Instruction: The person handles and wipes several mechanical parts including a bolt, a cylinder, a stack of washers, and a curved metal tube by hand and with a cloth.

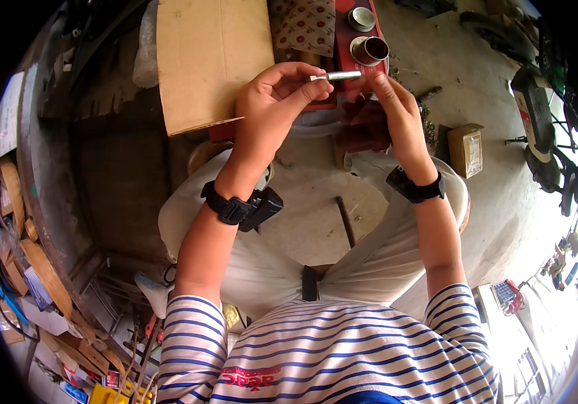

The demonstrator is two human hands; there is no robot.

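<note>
Rod (pixel 344 75) sits upper centre in the frame, its left end pinched by the left hand (pixel 270 97), apparently leaving the other end exposed; the right hand (pixel 398 108) curls beside it, grip unclear. Open tin (pixel 374 51) stands just above, seemingly for easy reach.

**Glare on the Right, Gloom on the Left**

From where I stand, white light pours in from the right, paling the floor (pixel 497 236) and washing out detail at the near right edge. Over on the left, the recess (pixel 120 161) sinks into brown shadow. The silvery rod (pixel 346 75) catches a bright glint; the right hand (pixel 402 111) looks slightly smeared at its fingertips, while the striped shirt (pixel 356 350) reads fairly crisp. Outlines bow toward the rim, and black swallows the corners.
</note>
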